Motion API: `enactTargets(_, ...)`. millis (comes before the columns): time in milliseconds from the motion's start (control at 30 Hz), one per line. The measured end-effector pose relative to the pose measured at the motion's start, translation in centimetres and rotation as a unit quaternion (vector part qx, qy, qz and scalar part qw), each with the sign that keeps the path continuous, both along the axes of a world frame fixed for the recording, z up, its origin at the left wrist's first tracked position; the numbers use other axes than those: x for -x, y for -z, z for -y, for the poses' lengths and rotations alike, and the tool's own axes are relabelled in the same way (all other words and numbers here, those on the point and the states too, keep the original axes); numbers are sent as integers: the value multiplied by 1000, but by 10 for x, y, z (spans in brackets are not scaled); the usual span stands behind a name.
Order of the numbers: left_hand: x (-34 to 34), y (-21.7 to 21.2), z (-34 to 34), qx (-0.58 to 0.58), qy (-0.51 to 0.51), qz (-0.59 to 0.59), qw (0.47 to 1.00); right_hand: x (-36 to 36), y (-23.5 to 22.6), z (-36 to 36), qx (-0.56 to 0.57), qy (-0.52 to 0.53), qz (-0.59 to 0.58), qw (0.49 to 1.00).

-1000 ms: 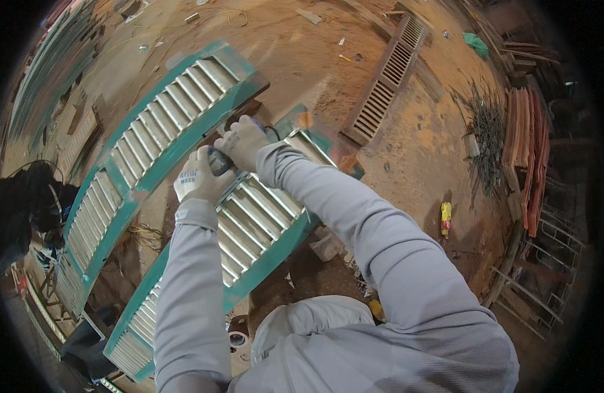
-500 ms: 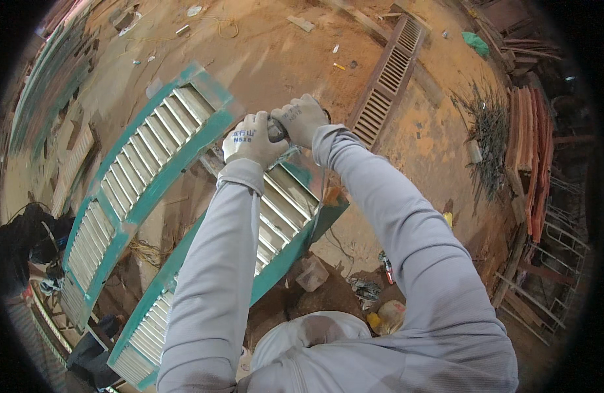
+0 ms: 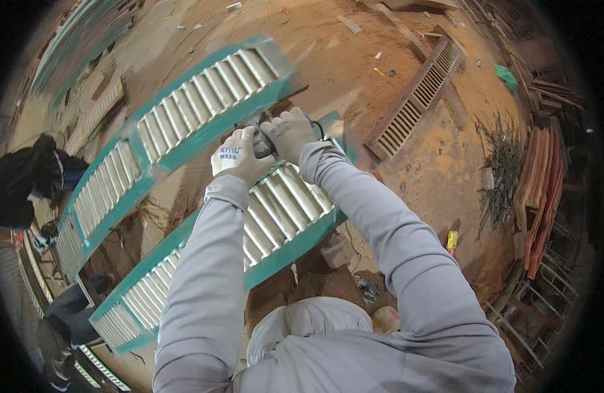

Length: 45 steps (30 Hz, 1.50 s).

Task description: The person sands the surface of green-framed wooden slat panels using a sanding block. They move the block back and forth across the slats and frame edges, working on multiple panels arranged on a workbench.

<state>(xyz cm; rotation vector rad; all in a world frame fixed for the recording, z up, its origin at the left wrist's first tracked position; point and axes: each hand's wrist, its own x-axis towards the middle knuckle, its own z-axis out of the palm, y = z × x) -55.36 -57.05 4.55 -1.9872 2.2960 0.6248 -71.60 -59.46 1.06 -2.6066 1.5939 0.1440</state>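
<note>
Both hands wear pale work gloves. My left hand is wrapped around one side of a dark hand-held power tool. My right hand closes over its other side, with a black cord showing beside that wrist. The tool is at the far long edge of the nearer green louvered shutter, towards its right end. Its underside is hidden, so contact with the frame cannot be made out. My left forearm covers part of this shutter's pale slats. A second green louvered shutter lies just beyond, roughly parallel.
A brown louvered panel lies on the dirt floor at far right. Cut branches and stacked reddish boards line the right side. Another person in dark clothes is at the left edge. A yellow-and-red object lies right of my arm.
The view has turned, so the shutters and floor appear shifted right. My hands and the tool have moved a little left along the nearer shutter's far edge, still gripping.
</note>
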Motion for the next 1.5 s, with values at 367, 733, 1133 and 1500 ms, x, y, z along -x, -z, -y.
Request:
enactTargets(367,-194,21,-105,95,-76,-34,992,-199,16,-75,15,-73,22,997)
enactTargets(733,-200,26,-105,121,-86,-20,989,-206,20,-66,-10,-107,23,994)
enactTargets(1133,7,20,6,89,42,-18,995,13,13,6,32,16,43,998)
enactTargets(1500,97,22,36,68,58,-97,991,114,21,40,68,3,-36,997)
